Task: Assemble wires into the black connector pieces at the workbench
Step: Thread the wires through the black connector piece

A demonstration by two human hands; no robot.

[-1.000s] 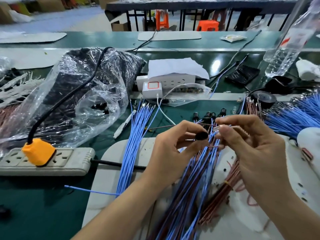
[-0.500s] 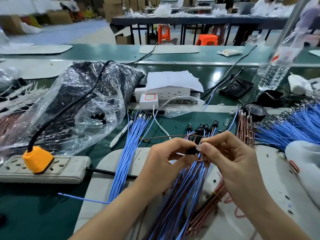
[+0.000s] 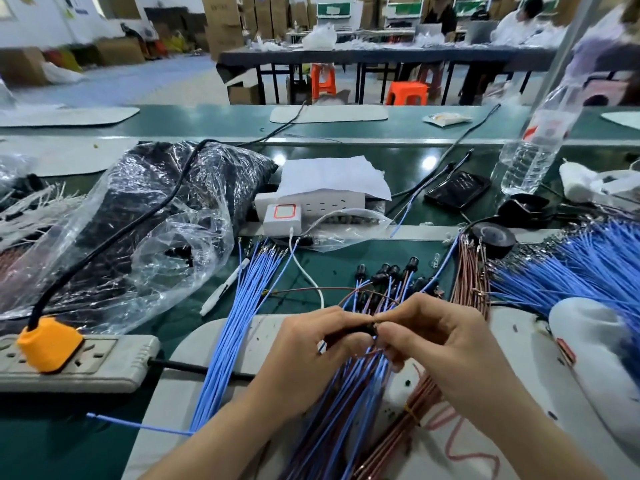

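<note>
The left hand [image 3: 311, 348] pinches a black connector piece [image 3: 360, 330], which its fingers mostly hide. The right hand [image 3: 440, 344] pinches a brown wire [image 3: 325, 289] at the piece's end, with the fingertips nearly meeting. Blue wires [image 3: 363, 393] fan out beneath both hands. Beyond the right hand, a water bottle [image 3: 530, 150] bears a red label too blurred to read.

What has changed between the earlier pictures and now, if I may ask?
The right hand, pinching a brown wire, closed in on the left hand; their fingertips now meet over the black connector, which the left keeps in its grip. The blue wires and power strip stayed put.
</note>
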